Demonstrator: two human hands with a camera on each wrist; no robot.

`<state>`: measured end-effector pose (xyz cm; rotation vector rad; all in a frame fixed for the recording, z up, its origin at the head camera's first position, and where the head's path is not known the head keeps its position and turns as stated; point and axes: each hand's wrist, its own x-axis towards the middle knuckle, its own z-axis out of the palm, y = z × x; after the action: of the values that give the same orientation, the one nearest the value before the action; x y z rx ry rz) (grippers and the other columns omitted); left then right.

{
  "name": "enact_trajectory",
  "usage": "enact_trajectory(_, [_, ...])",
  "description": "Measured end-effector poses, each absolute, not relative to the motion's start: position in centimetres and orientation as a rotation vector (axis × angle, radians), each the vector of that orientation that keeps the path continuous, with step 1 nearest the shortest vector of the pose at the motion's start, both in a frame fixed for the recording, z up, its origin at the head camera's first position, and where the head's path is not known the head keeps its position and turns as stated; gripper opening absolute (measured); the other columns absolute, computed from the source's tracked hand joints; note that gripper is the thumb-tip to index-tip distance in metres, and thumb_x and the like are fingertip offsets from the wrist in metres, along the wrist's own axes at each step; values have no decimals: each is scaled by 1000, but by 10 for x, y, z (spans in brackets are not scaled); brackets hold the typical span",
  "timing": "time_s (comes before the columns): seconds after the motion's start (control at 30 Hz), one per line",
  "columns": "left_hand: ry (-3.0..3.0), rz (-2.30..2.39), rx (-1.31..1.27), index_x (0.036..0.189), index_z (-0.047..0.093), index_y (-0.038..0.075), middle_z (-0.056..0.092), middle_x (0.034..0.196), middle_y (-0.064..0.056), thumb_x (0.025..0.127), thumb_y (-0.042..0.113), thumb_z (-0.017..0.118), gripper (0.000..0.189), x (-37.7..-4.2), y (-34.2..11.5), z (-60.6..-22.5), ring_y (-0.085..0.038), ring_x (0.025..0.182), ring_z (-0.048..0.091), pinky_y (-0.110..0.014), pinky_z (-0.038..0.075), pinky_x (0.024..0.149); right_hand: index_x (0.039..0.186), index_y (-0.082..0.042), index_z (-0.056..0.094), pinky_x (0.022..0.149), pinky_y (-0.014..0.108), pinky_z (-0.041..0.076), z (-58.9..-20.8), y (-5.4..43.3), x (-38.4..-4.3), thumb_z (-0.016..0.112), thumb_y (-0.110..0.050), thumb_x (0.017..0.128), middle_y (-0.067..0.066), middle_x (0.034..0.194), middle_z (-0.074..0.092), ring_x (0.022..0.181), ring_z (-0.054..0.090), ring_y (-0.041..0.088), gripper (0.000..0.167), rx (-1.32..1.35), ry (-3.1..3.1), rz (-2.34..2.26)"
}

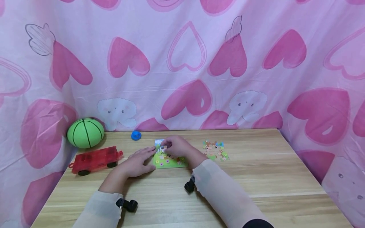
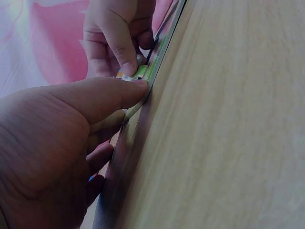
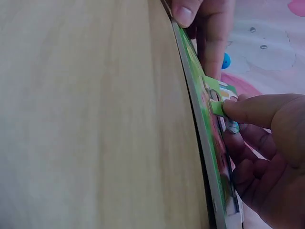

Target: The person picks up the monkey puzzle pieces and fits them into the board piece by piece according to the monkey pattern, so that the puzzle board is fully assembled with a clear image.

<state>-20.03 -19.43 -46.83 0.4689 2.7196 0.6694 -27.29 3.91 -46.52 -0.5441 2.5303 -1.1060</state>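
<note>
A jigsaw board with a green picture of flowers and cartoon animals lies on the table. My left hand is at its left side, fingers extended; in the left wrist view the thumb touches the board's near corner. Above the board, my right hand pinches a small green jigsaw piece between thumb and fingers. The piece is close over the board's surface; whether it touches cannot be told. Several loose jigsaw pieces lie to the right of the board.
On the left of the wooden table stand a red toy wagon and, behind it, a green ball with black lines. A small blue object sits near the back edge. A pink heart-patterned curtain hangs behind.
</note>
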Motion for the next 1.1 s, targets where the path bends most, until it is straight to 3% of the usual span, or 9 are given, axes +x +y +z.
enact_trajectory(0.2, [2715,675,468,166,42,25,31,178,2,97,48,76,81,-200,-194,-467,-38,167,22,-75,21,129,119,-26,81,96,32,58,-464,33,-272,81,-19,96,-9,113,76,102,65,11,24,-561,2594,-956])
enact_trajectory(0.37, [2719,674,480,166,43,23,32,178,1,97,49,76,80,-200,-195,-468,-38,166,23,-75,21,129,118,-26,81,95,33,57,-465,32,-271,82,-20,96,-7,114,75,100,63,11,23,-591,2596,-926])
enact_trajectory(0.63, [2721,678,483,166,42,24,32,178,1,97,48,76,80,-199,-195,-468,-38,166,23,-75,22,128,120,-26,81,106,36,55,-468,34,-273,80,-21,97,-7,121,75,109,64,10,23,-630,2593,-899])
enact_trajectory(0.97, [2723,668,494,166,42,24,31,178,1,97,49,76,81,-200,-196,-469,-38,166,23,-76,22,128,123,-30,81,92,30,54,-468,34,-277,77,-23,100,-7,116,69,101,61,12,25,-643,2562,-835])
enact_trajectory(1.1, [2720,676,490,166,42,24,32,178,1,97,50,76,81,-200,-196,-468,-38,166,23,-77,21,128,127,-32,80,91,29,54,-466,34,-277,76,-24,101,-8,119,68,103,61,12,27,-633,2553,-818])
